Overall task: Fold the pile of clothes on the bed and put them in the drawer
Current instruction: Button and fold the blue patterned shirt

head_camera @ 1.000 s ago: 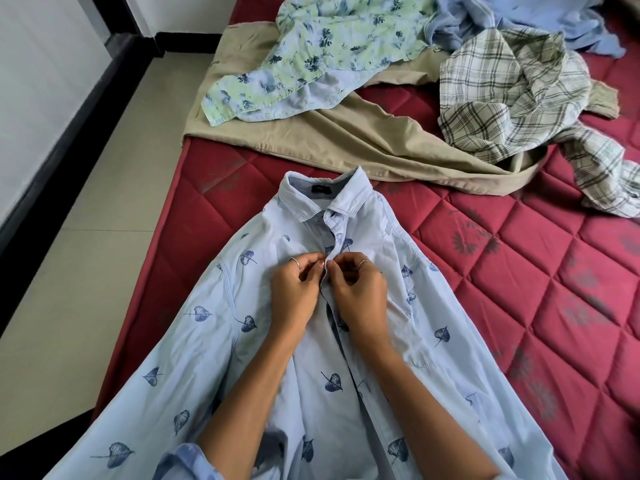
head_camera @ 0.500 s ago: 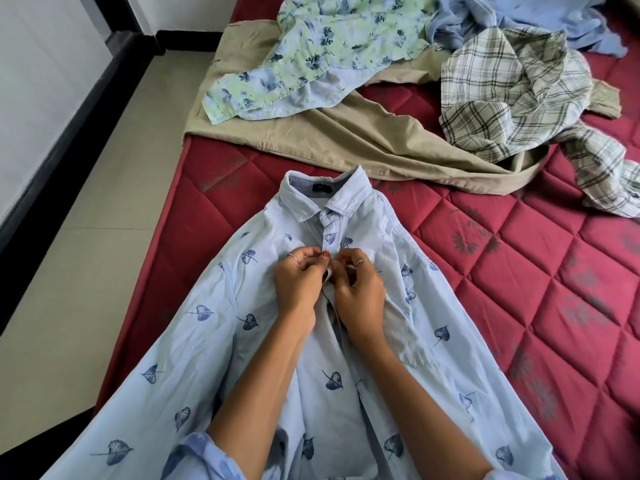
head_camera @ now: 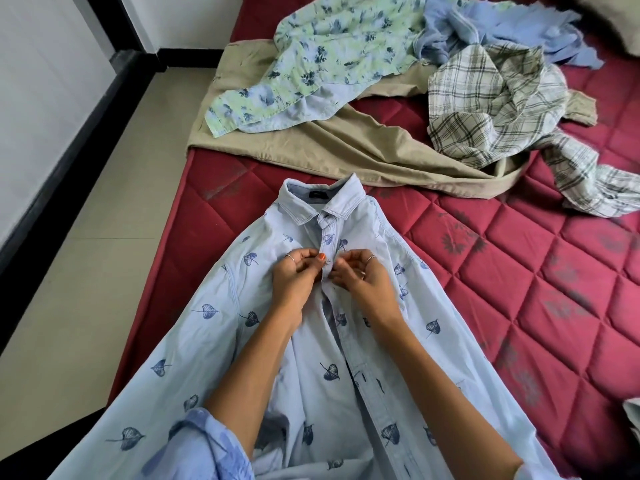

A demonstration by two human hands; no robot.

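**Both hands pinch the shirt placket below the collar**

Head view: both forearms reach forward over the pale blue leaf-print shirt (head_camera: 242, 327), which lies front-up on the red quilted mattress (head_camera: 519, 271). The left hand (head_camera: 298, 275) and right hand (head_camera: 360, 275) meet at the button placket, fingers curled, each pinching the fabric edge on its own side. Beyond lie the khaki trousers (head_camera: 346, 147), a floral shirt (head_camera: 329, 53), a plaid shirt (head_camera: 491, 98) and a crumpled blue garment (head_camera: 502, 29).

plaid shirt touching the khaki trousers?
Touching. The head view shows the plaid shirt lying partly on the khaki trousers, its lower edge overlapping them with no gap.
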